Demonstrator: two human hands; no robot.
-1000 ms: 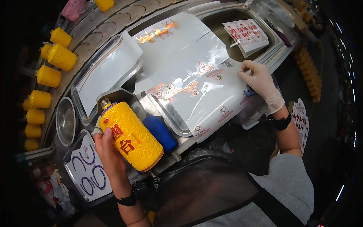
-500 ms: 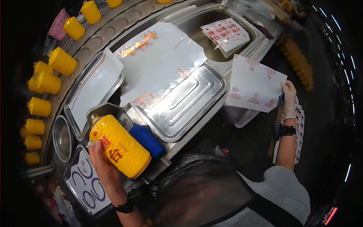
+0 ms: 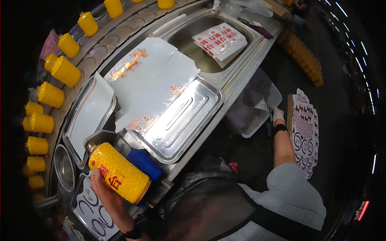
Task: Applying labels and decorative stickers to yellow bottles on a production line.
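A yellow bottle (image 3: 120, 174) with a crinkled surface, red characters and a clear neck lies tilted at the lower left. My left hand (image 3: 107, 195) presses its fingers against the near side of this bottle; some of the fingers are hidden. A blue block (image 3: 144, 164) sits right behind the bottle. Off to the right, my gloved right hand (image 3: 277, 115) is at the edge of a pale translucent bin (image 3: 251, 128). Its fingers are too small and unclear to read. Inside the bin lies whitish sheet material (image 3: 259, 102).
Printed sheets cover the steel counter next to a metal tray lid (image 3: 183, 128). A sticker sheet (image 3: 221, 42) lies over the sink (image 3: 181, 40). Several yellow bottles (image 3: 66, 72) line the curved conveyor (image 3: 86, 64). More sticker sheets (image 3: 304, 136) hang at the right.
My right hand has moved down and left to the bin; the printed sheet it held is no longer in it. The view has shifted. My left hand stays at the bottle.
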